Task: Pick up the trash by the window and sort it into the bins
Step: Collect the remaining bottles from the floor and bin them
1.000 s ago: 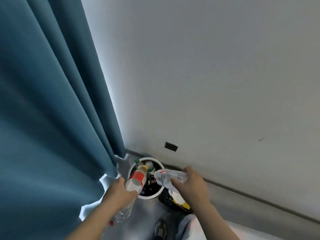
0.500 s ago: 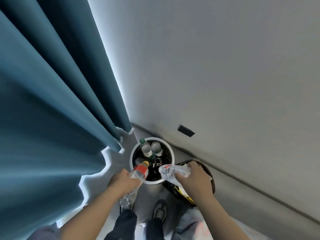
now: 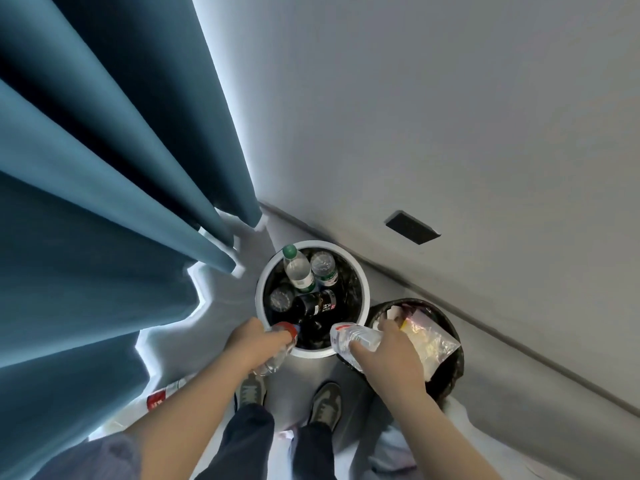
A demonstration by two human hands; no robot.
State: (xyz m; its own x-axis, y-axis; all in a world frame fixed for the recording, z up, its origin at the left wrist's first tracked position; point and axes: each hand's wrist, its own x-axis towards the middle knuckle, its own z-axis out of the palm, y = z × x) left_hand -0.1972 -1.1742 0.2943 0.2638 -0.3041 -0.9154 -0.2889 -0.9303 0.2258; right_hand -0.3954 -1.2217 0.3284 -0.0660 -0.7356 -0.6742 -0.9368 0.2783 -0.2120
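A white round bin (image 3: 263, 282) stands in the corner with several plastic bottles inside, one with a green cap (image 3: 297, 268). Right of it is a black bin (image 3: 450, 372) holding a clear plastic bag (image 3: 431, 341) and paper scraps. My left hand (image 3: 251, 344) grips a clear bottle with a red label (image 3: 282, 344) at the white bin's near rim, its top end over the opening. My right hand (image 3: 384, 351) grips a crumpled clear bottle (image 3: 349, 336), held sideways over the gap between the two bins.
A blue curtain (image 3: 104, 202) hangs at the left down to the floor. The grey wall (image 3: 450, 116) with a dark socket plate (image 3: 412, 226) runs behind the bins. Another red-labelled bottle (image 3: 159, 398) lies on the floor by the curtain. My shoes (image 3: 325, 403) are just before the bins.
The view has tilted down and closer to the bins. Both hands have lowered their bottles toward the white bin's near rim; the black bin's contents have come into sight.
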